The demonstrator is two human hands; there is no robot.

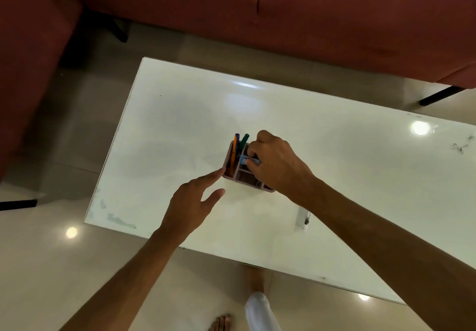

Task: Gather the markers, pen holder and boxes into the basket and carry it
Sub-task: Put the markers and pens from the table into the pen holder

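White marker [304,218] print — too blurred, unreadable.

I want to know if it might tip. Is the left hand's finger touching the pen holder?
Touching. In the head view the left hand stretches its index fingertip up against the pen holder, at its near left corner, with no gap showing.

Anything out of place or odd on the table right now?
One white marker lies loose on the table beside the right forearm, outside the pen holder. Dark scribbles mark the table's far right edge. No basket in view.
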